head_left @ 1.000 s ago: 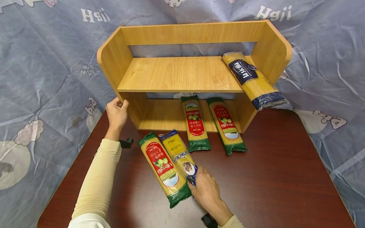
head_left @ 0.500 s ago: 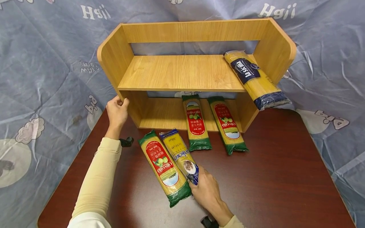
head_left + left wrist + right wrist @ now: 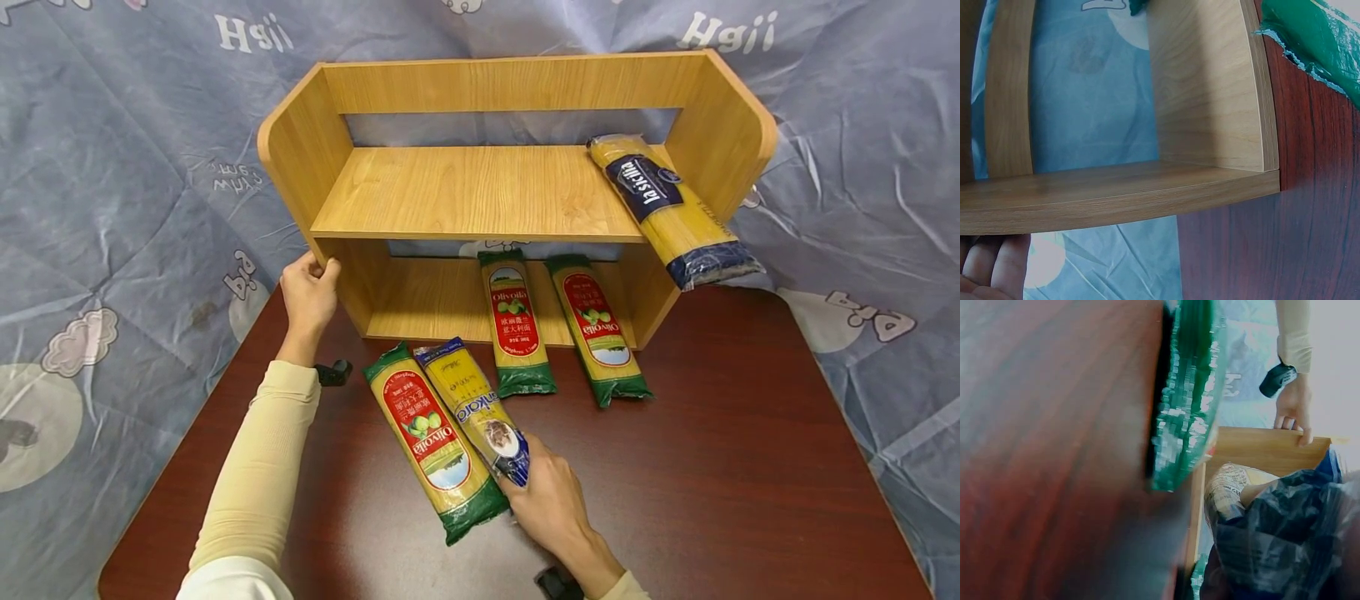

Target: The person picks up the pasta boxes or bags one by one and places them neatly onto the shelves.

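Note:
My left hand (image 3: 309,296) grips the left side panel of a two-tier wooden shelf (image 3: 465,192) at about the middle board's height. In the left wrist view its curled fingers (image 3: 1004,262) show at the panel's edge. With my right hand (image 3: 553,508) I hold the near end of a yellow and blue spaghetti packet (image 3: 467,392). The packet's dark blue end (image 3: 1266,537) fills the lower right of the right wrist view. Directly left of it, a green-ended spaghetti packet (image 3: 427,433) with a red label lies on the table.
Two more green-ended packets, one (image 3: 516,325) near the middle and one (image 3: 598,329) to its right, lie partly on the lower board and jut over the table (image 3: 735,467). A yellow spaghetti packet (image 3: 660,200) with a navy label overhangs the upper board's right end.
My right hand has shifted slightly to the right with the near end of the yellow and blue packet, whose far end swings slightly left. The left hand keeps its place on the shelf.

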Demonstrator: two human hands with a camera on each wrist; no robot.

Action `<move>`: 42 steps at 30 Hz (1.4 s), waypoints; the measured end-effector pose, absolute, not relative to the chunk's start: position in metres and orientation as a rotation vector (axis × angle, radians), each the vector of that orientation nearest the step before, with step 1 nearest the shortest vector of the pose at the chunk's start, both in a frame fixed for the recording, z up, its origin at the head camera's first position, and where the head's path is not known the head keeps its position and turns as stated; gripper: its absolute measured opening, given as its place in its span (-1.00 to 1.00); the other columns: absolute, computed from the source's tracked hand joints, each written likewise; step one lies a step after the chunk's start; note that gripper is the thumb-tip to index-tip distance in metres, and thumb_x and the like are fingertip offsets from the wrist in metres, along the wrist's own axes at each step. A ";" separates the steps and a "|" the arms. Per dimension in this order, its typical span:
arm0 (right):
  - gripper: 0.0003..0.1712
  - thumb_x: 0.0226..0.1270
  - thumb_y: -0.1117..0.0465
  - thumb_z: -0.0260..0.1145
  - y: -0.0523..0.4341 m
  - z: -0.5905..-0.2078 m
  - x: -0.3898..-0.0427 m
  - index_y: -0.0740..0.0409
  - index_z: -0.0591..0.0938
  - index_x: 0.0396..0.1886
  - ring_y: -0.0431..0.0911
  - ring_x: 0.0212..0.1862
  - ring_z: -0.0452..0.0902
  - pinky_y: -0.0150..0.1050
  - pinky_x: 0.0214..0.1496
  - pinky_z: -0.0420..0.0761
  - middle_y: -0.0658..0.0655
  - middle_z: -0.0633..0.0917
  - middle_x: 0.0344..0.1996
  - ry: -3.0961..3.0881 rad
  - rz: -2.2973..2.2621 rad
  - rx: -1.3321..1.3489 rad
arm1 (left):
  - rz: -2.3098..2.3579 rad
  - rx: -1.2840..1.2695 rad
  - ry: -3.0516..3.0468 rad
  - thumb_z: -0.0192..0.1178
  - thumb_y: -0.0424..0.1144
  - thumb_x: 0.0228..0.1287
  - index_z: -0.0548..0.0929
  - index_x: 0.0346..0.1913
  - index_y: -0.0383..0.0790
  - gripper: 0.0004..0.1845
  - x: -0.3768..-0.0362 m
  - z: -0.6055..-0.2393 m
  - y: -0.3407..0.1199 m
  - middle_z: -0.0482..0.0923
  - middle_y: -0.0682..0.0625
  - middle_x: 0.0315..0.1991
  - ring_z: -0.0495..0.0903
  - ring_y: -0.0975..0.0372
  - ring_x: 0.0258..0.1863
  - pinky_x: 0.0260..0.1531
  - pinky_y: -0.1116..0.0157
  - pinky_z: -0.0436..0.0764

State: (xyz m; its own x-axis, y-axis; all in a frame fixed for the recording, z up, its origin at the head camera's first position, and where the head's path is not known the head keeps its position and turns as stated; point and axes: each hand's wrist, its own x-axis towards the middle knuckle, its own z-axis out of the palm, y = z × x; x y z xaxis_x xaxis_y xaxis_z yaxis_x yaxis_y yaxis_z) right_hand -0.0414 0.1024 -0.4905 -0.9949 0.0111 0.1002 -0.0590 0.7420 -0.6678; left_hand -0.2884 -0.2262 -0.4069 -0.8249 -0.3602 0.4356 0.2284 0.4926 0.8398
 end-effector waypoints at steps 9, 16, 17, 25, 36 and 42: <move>-0.34 0.02 0.19 0.59 0.106 -0.465 -0.038 0.27 0.60 0.15 -0.10 -0.32 0.60 -0.09 -0.29 0.58 0.13 0.73 -0.26 -2.858 1.173 -0.005 | -1.346 0.091 -2.165 0.19 -0.33 0.32 0.79 -0.21 -0.35 -0.80 -0.288 -0.406 -0.225 0.68 -0.10 -0.53 0.58 0.38 -0.51 -0.60 0.48 0.43; -0.31 0.02 0.20 0.58 0.110 -0.439 -0.032 0.23 0.59 0.20 -0.09 -0.28 0.61 -0.08 -0.25 0.58 0.14 0.74 -0.18 -2.856 1.173 -0.021 | -1.352 0.080 -2.171 0.19 -0.31 0.32 0.79 -0.19 -0.35 -0.79 -0.287 -0.406 -0.226 0.70 -0.13 -0.50 0.60 0.36 -0.49 -0.57 0.46 0.47; -0.31 0.02 0.20 0.58 0.111 -0.435 -0.031 0.22 0.59 0.20 -0.09 -0.27 0.60 -0.08 -0.25 0.58 0.13 0.74 -0.18 -2.854 1.172 -0.023 | -1.351 0.083 -2.172 0.19 -0.30 0.33 0.78 -0.20 -0.35 -0.79 -0.287 -0.406 -0.226 0.69 -0.13 -0.51 0.59 0.35 -0.50 -0.58 0.46 0.45; -0.33 0.00 0.23 0.60 0.118 -0.410 -0.023 0.18 0.61 0.18 -0.12 -0.29 0.57 -0.11 -0.23 0.55 0.08 0.74 -0.20 -2.812 1.195 -0.010 | -1.336 0.091 -2.170 0.20 -0.32 0.32 0.78 -0.25 -0.35 -0.81 -0.288 -0.406 -0.226 0.67 -0.07 -0.54 0.57 0.38 -0.51 -0.61 0.49 0.41; -0.27 -0.02 0.23 0.64 0.133 -0.371 -0.014 0.16 0.60 0.21 -0.10 -0.25 0.61 -0.07 -0.19 0.59 0.12 0.74 -0.16 -2.735 1.170 -0.001 | -1.346 0.086 -2.163 0.19 -0.35 0.29 0.78 -0.23 -0.36 -0.82 -0.287 -0.405 -0.226 0.67 -0.04 -0.56 0.55 0.39 -0.53 -0.61 0.48 0.40; -0.24 -0.02 0.25 0.65 0.142 -0.354 -0.015 0.19 0.57 0.24 -0.02 -0.21 0.64 -0.02 -0.16 0.63 0.17 0.74 -0.10 -2.691 1.170 0.015 | -1.344 0.073 -2.157 0.18 -0.37 0.28 0.78 -0.24 -0.37 -0.82 -0.286 -0.405 -0.225 0.63 -0.04 -0.61 0.48 0.40 -0.59 -0.66 0.45 0.32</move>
State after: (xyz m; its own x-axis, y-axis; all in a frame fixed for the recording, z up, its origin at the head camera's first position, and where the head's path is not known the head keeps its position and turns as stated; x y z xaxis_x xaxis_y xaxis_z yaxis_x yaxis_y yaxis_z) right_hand -0.0148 0.1416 -0.3541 -0.9785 0.0728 0.1931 -0.0916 0.6854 -0.7224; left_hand -0.2859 -0.2251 -0.4046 -0.8246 -0.3427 0.4502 0.2531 0.4882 0.8352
